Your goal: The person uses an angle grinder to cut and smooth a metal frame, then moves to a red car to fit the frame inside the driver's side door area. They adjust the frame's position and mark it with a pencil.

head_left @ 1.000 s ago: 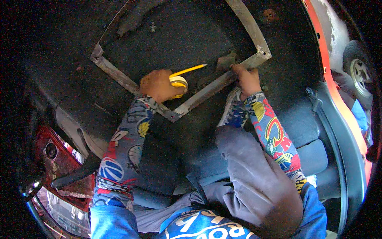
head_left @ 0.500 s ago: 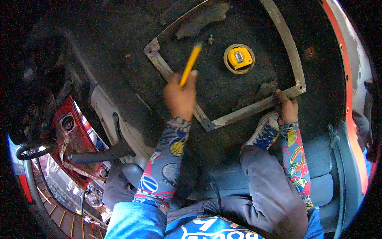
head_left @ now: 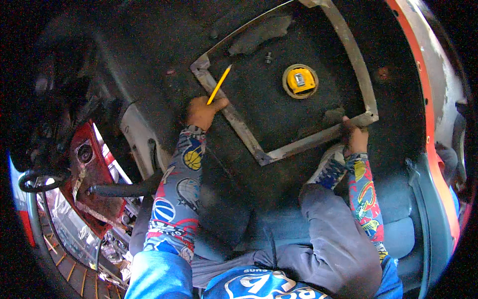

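A bare metal frame [head_left: 238, 128], four-sided with flat corner tabs, lies on dark carpet. My left hand [head_left: 203, 113] is closed around a yellow pencil [head_left: 219, 84], whose tip points up and to the right; that hand rests at the frame's left bar, its thumb reaching over it. At the frame's near right corner, my right hand [head_left: 356, 137] grips the near bar, fingers partly hidden beneath it. Inside the frame, a yellow tape measure [head_left: 304, 81] sits on a round tan ring [head_left: 285, 85]. Beyond it lies a small bolt-like metal piece [head_left: 269, 58].
A torn dark scrap [head_left: 261, 35] lies inside the frame's far side. An orange-red body edge [head_left: 417, 65] curves along the right. At left are a red tail light [head_left: 94, 174] and a black hose-like bar [head_left: 127, 189]. My shoe [head_left: 326, 167] is beside my right hand.
My left hand with the pencil has moved left, from inside the frame's left bar to its outer side. My right hand stays at the same corner. The view has shifted slightly.
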### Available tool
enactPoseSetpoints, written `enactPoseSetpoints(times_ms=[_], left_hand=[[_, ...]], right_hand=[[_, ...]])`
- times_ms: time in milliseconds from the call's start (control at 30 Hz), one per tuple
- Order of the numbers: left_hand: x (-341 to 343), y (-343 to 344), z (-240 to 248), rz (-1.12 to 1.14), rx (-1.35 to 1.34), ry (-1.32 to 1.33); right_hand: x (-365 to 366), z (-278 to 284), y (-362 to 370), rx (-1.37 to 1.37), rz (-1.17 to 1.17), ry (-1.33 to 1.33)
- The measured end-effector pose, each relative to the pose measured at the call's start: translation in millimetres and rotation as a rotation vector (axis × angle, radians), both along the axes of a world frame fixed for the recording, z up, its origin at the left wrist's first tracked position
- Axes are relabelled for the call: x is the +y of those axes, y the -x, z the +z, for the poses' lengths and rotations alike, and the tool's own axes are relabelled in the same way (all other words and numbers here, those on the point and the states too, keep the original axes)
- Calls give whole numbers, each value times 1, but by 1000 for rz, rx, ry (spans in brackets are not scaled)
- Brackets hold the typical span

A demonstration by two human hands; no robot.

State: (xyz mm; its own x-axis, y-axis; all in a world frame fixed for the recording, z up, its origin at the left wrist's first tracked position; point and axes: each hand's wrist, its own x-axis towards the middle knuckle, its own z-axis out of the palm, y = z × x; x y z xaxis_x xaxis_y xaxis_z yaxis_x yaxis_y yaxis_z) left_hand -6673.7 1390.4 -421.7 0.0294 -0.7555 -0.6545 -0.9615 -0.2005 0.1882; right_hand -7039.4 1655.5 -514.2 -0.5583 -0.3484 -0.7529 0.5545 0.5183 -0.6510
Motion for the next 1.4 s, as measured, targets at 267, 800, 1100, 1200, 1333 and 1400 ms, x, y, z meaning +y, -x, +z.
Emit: enactPoseSetpoints(times_ms=[267, 800, 1100, 1200, 1333, 1400], left_hand=[[-1, 13, 12, 194, 20, -104], [2, 97, 3, 180, 490, 438], [-43, 168, -44, 1273, 1230, -278], [-49, 178, -54, 1529, 1441, -295], [-51, 180, -62, 1643, 1610, -341], [-51, 179, -64, 1693, 1622, -336]], right_hand=[[13, -1, -5, 59, -62, 12], [-20, 40, 12, 212, -88, -108], [-148, 72, 42, 1214, 739, -102], [-179, 58, 56, 1180, 993, -395], [-183, 36, 61, 1236, 1045, -400], [-179, 28, 64, 1273, 985, -322]])
